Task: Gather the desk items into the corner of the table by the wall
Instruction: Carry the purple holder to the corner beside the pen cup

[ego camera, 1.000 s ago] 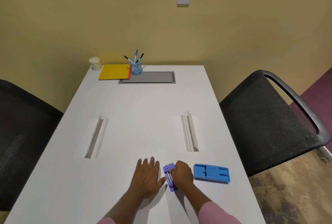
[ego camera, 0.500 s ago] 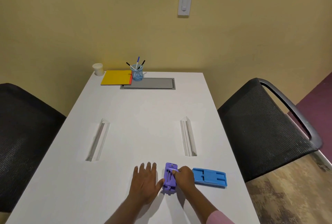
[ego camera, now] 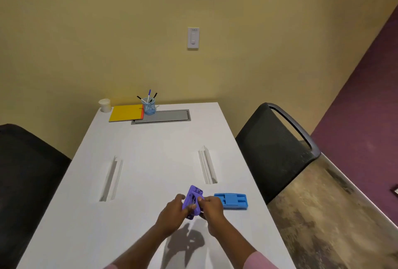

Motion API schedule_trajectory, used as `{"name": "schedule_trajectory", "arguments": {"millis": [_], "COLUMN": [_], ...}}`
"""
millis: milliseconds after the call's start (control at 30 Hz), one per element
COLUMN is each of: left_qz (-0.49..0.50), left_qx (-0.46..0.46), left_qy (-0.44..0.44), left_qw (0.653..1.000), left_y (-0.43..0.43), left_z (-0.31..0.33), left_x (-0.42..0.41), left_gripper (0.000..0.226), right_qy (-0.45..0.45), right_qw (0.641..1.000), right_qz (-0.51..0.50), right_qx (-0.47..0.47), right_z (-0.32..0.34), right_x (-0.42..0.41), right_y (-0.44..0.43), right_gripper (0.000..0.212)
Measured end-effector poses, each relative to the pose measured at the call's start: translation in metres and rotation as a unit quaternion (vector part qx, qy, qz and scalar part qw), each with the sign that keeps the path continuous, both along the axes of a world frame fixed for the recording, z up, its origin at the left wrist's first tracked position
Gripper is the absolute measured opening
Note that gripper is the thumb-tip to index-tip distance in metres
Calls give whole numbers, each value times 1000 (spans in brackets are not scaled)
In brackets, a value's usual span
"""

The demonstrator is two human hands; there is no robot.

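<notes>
Purple item (ego camera: 192, 202): now lifted off the table (ego camera: 150, 161) and tilted, held between both hands near the front edge; half a second ago it lay flat on the surface.
Left hand (ego camera: 172, 212): closed on the purple item's left side, fingers curled around it; earlier it was pressed flat and spread on the table beside it.
Right hand (ego camera: 212, 208): clasped on the item's right side, thumb on top, as before.
Blue item (ego camera: 231, 200): left flat on the table just right of the right hand, unmoved.
Far left corner: cup (ego camera: 105, 105), yellow pad (ego camera: 126, 113) and pen holder (ego camera: 148, 107) are grouped by the wall, unchanged.
Shadow: cast on the table beneath the raised hands.
</notes>
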State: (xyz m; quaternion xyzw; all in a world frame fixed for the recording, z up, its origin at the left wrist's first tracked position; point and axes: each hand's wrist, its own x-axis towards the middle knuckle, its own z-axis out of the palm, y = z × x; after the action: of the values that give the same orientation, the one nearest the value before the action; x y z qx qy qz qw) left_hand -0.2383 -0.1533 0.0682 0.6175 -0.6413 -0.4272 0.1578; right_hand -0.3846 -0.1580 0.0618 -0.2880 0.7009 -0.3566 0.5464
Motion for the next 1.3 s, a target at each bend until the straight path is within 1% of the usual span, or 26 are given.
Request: {"name": "schedule_trajectory", "arguments": {"millis": [67, 167, 267, 333, 400, 500, 600, 700, 767, 833, 900, 1033, 1100, 1167, 1200, 1300], "left_qz": [-36, -78, -99, -121, -154, -214, -264, -308, -346, -372, -380, -429, -436, -425, -416, -357], "left_qx": [-2, -45, -53, -55, -56, -49, -45, -37, -33, -36, -41, -60, -73, -77, -88, -116], "left_qy": [40, 58, 101, 118, 128, 124, 112, 114, 119, 128, 136, 134, 130, 140, 144, 150], "left_qw": [999, 994, 989, 984, 978, 968, 957, 944, 930, 919, 914, 891, 888, 891, 894, 915], "left_y": [11, 36, 60, 74, 88, 104, 113, 122, 128, 134, 138, 137, 136, 138, 139, 139], "left_z": [15, 42, 62, 73, 83, 93, 99, 111, 120, 129, 135, 137, 135, 136, 135, 134], "left_x": [-4, -18, -37, -52, -71, -102, -140, -184, -215, -249, -286, -370, -414, -456, -476, -531], "left_gripper": [49, 38, 37, 40, 41, 45, 48, 45, 47, 54, 57, 51, 45, 42, 47, 85], "right_qy": [-33, -61, -76, -80, -75, -51, -29, 24, 52, 35, 37, 31, 19, 6, -2, -19], "right_qw": [999, 993, 985, 980, 979, 977, 971, 967, 964, 961, 956, 947, 944, 941, 938, 935], "right_qz": [-39, -94, -140, -159, -156, -158, -160, -142, -143, -163, -184, -216, -222, -241, -254, -271], "right_qx": [-14, -30, -59, -84, -105, -136, -177, -209, -216, -219, -226, -238, -242, -238, -234, -229], "right_z": [19, 45, 66, 74, 81, 92, 109, 127, 130, 131, 131, 134, 134, 137, 139, 146], "right_x": [-3, -9, -22, -38, -59, -92, -130, -172, -204, -236, -271, -348, -393, -437, -458, -515], "right_y": [18, 50, 86, 111, 136, 173, 204, 231, 244, 253, 260, 272, 274, 275, 275, 276], "right_gripper": [19, 11, 3, 3, 13, 20, 41, 52, 49, 44, 39, 34, 32, 31, 30, 30]}}
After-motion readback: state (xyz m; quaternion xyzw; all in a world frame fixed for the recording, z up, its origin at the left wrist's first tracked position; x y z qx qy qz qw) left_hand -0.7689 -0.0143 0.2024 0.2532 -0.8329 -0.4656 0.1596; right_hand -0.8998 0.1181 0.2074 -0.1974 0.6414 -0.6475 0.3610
